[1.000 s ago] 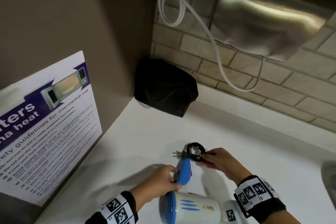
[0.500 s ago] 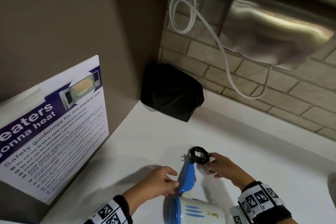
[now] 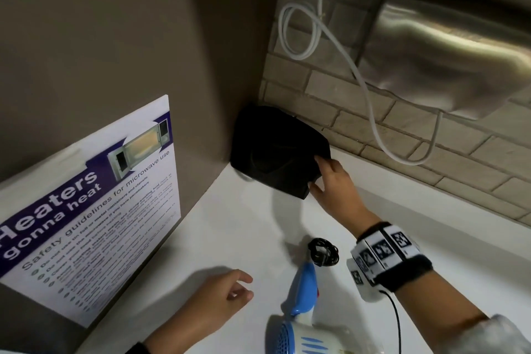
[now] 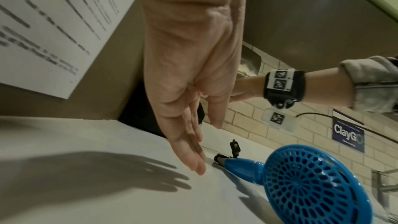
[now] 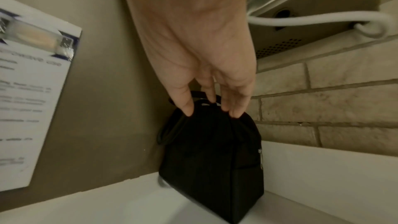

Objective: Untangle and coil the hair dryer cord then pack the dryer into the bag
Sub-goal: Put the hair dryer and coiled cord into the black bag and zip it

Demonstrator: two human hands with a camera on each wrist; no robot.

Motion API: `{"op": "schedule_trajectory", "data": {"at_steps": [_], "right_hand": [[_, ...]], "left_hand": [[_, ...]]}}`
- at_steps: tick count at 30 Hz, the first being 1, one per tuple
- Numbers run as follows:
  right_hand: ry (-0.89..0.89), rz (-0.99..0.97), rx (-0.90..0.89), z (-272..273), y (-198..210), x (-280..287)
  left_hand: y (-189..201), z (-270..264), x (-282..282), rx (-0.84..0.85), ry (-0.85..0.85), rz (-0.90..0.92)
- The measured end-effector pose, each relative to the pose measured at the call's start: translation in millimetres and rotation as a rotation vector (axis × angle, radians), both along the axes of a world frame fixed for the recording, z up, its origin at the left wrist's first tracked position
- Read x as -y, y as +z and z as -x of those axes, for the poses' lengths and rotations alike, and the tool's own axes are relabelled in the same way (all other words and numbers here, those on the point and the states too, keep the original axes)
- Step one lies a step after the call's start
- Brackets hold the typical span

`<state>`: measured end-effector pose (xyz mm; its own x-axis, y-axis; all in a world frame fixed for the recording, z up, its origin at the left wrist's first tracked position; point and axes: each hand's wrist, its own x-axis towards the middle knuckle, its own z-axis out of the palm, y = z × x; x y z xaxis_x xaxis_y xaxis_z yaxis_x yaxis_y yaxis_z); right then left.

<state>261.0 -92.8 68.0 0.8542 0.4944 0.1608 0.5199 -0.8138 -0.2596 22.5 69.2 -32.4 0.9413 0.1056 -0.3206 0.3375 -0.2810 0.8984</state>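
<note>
The black bag [image 3: 273, 152] stands in the far corner of the white counter [image 3: 230, 224]. My right hand [image 3: 316, 172] has reached its right edge. In the right wrist view, thumb and fingers [image 5: 234, 111] pinch the top of the bag [image 5: 215, 159]. The white and blue hair dryer [image 3: 304, 333] lies near the front edge, handle pointing away. Its black cord [image 3: 323, 251] sits in a small coil at the handle's end. My left hand [image 3: 244, 286] hovers open just left of the handle, holding nothing. The left wrist view shows the dryer's blue grille [image 4: 312, 185] and the cord [image 4: 235, 149].
A microwave safety poster [image 3: 86, 195] leans on the left wall. A steel hand dryer [image 3: 445, 52] hangs on the brick wall at the right, with a looped white cable [image 3: 359, 72] under it. A faucet [image 4: 383, 185] shows at the far right.
My right hand let go of the coiled cord and reached away to the bag. My left hand released the dryer handle and drew left. Dryer and coil now lie on the counter.
</note>
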Motion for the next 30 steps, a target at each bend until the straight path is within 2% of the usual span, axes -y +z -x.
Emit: {"op": "schedule_trajectory", "data": {"at_steps": [8, 10, 13, 15, 19, 24, 27, 30], "right_hand": [[-0.097, 0.052, -0.018, -24, -18, -38], [-0.159, 0.022, 0.036, -20, -21, -41], [-0.332, 0.015, 0.207, -22, -16, -45], [-0.356, 0.021, 0.168, -30, -11, -45], [-0.211, 0.003, 0.003, -46, -17, -38], [-0.088, -0.194, 0.084, -26, -15, -21], [0.004, -0.282, 0.126, -3, -6, -7], [0.148, -0.329, 0.121, 26, 2, 2]], "left_hand": [[0, 11, -13, 0.039, 0.118, 0.047], [3, 12, -15, 0.044, 0.119, 0.034], [6, 12, -19, 0.044, 0.136, 0.026], [5, 11, -20, 0.045, 0.136, 0.024], [8, 9, -20, 0.064, 0.122, -0.007], [25, 6, -21, 0.185, 0.147, -0.122], [52, 5, -20, 0.311, 0.168, -0.205], [87, 7, -19, 0.371, 0.118, -0.244]]}}
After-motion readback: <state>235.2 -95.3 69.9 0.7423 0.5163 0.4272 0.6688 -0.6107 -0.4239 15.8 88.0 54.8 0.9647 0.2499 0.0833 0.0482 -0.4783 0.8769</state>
